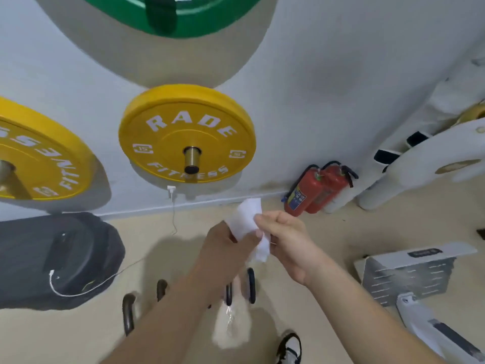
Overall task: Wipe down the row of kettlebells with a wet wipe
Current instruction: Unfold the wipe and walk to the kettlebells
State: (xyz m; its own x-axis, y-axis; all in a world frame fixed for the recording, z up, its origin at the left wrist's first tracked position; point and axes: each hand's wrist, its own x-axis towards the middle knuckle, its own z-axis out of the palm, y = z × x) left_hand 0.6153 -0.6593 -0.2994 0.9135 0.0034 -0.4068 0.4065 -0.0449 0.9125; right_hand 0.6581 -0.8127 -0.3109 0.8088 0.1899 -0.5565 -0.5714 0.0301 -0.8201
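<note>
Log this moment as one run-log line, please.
phase: wipe prep | left hand: pinches wet wipe | right hand: pinches same wipe | kettlebells: on floor below hands, not touched

Both bare forearms reach forward and meet in front of the body. The left hand (223, 243) extends from the lower left with its back toward the camera, fingers curled round the lower part of a white wet wipe (246, 219). The right hand (284, 237) extends from the lower right, wrist slightly bent, thumb and fingertips pinching the wipe's edge just beside the left hand's fingers.
</note>
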